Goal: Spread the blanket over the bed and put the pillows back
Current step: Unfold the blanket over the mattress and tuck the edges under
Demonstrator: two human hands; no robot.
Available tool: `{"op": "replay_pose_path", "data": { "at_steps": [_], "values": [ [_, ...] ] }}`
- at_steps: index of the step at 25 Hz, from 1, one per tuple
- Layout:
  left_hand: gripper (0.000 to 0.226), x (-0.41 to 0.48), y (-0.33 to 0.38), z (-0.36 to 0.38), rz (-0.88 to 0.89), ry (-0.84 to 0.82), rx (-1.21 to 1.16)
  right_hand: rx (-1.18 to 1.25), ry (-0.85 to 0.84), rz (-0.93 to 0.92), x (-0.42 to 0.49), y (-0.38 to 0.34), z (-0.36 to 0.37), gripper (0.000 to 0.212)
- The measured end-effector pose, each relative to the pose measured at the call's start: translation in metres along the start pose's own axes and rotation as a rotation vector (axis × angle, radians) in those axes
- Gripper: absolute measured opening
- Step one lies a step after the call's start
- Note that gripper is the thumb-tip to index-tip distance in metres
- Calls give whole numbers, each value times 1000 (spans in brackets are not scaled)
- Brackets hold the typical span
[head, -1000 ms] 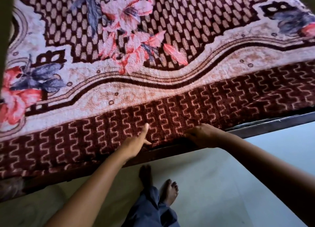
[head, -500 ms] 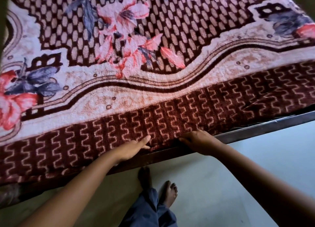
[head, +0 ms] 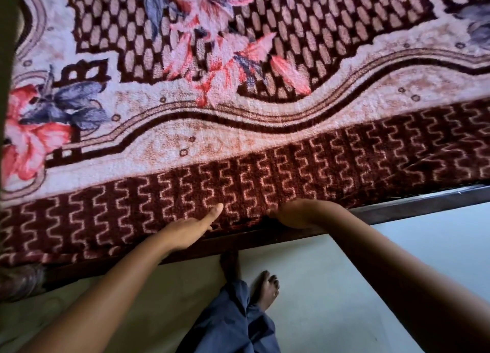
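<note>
Left hand (head: 189, 229) slightly leftward, flat on blanket (head: 238, 140)

Head-worn view, steeply downward, close above blanket (head: 238, 145)

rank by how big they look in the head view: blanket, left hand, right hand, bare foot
blanket, by far
left hand and right hand: alike, no ranking
bare foot: smallest, but farther from the camera

Home bedroom: plush floral blanket (head: 238, 113) draped across dark-framed bed (head: 424, 206), plain pale floor (head: 331, 286) beneath. Bare foot (head: 266, 289) on floor, loose blue trouser leg (head: 230, 323) above it. Domestic setting, no work gear.
</note>
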State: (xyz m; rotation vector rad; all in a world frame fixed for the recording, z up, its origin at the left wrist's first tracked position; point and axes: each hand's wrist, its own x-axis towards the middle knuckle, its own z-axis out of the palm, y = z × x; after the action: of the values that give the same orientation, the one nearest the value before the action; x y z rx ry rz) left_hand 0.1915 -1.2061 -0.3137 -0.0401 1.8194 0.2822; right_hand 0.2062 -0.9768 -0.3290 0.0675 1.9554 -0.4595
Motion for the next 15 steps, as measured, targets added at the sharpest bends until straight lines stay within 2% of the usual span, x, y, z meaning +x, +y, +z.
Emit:
{"op": "replay_pose_path", "data": {
  "at_steps": [2, 4, 6, 8, 10, 13, 15],
  "values": [
    [99, 4, 5, -3, -14, -88, -20, -95, -142, -26, 0, -6, -4, 43],
    [110, 8, 3, -6, 6, -152, -19, -128, -181, -37, -3, -9, -5, 49],
    [108, 11, 1, -7, 12, -201, -68, -114, -166, -23, -7, -8, 0, 53],
    [89, 10, 0, -3, 20, -210, -88, -92, -118, -26, -6, -5, 6, 53],
    [77, 11, -1, 5, 60, -55, -42, -37, -61, -1, 0, -1, 10, 55],
    [54, 14, 1, 33, 58, 288, -2, 125, 91, 85, 12, 5, 9, 52],
    [48, 7, 9, 48, 42, 498, 138, 183, 209, 93, 15, 10, 11, 49]
  ]
}}
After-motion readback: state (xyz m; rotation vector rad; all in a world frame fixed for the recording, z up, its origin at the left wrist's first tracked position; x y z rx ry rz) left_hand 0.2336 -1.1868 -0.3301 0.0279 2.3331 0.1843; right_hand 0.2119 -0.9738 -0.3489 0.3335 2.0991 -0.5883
